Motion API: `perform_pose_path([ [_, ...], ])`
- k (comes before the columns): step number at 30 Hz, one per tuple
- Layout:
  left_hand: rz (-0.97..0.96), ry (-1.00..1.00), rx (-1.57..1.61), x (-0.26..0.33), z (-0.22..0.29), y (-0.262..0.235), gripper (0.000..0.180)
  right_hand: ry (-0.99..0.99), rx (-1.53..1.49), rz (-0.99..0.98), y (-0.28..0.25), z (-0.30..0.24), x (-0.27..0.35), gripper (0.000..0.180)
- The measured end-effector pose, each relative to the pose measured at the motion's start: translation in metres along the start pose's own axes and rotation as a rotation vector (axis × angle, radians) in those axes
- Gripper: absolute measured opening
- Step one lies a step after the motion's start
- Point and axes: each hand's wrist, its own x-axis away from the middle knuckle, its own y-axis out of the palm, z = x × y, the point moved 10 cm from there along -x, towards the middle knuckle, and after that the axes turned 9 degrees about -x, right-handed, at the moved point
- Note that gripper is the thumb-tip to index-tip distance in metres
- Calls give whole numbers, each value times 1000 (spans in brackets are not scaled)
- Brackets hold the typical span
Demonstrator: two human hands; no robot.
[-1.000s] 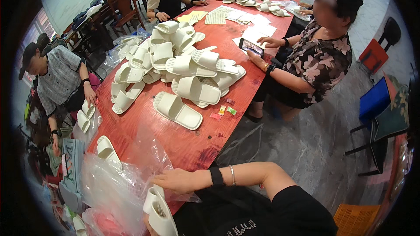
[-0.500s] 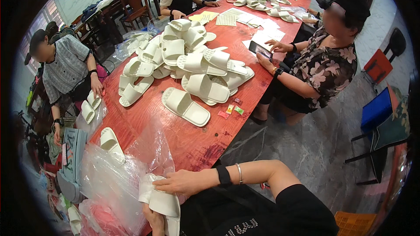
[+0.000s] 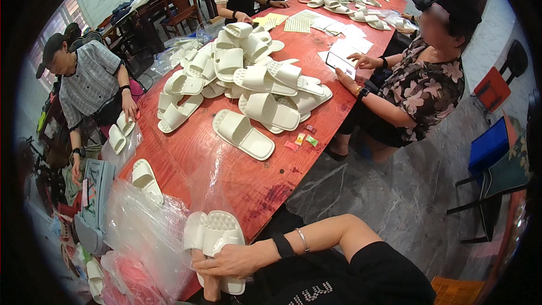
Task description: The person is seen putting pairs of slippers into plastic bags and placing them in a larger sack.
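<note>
A pair of off-white slippers (image 3: 224, 225) stands at the table's near edge, toe ends down toward me and bumpy insoles showing. My right hand (image 3: 232, 261) lies closed across the front slipper's strap. Below and to its left, my left hand (image 3: 211, 285) grips the pair, its fingers partly hidden by the slippers and the right hand. Clear plastic film (image 3: 144, 220) lies beside the pair on the left and seems to touch it. Another off-white slipper (image 3: 145, 176) rests under or beside this film.
A big heap of slippers (image 3: 237, 70) covers the table's (image 3: 192, 147) middle, with one single slipper (image 3: 244, 135) nearer me. Small wrapped sweets (image 3: 300, 140) lie by the right edge. One person (image 3: 423, 73) holds a phone at right; another (image 3: 93, 82) handles slippers at left.
The slippers in my hands have turned, so the bumpy insoles now face up, and they have risen slightly. My right hand has moved down over the front one. The whole view has shifted a little.
</note>
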Motion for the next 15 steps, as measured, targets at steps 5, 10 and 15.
perform_pose_path([
  [5, 31, -88, 224, -6, 21, -9, 31, -185, -85, -207, 21, -30, 10, 64],
  [10, 239, 113, 187, -42, 5, -4, 24, -181, -257, -197, 34, -49, 43, 75],
  [15, 319, 157, -596, -79, -2, 1, 29, -45, -179, -90, 33, -19, 65, 73],
])
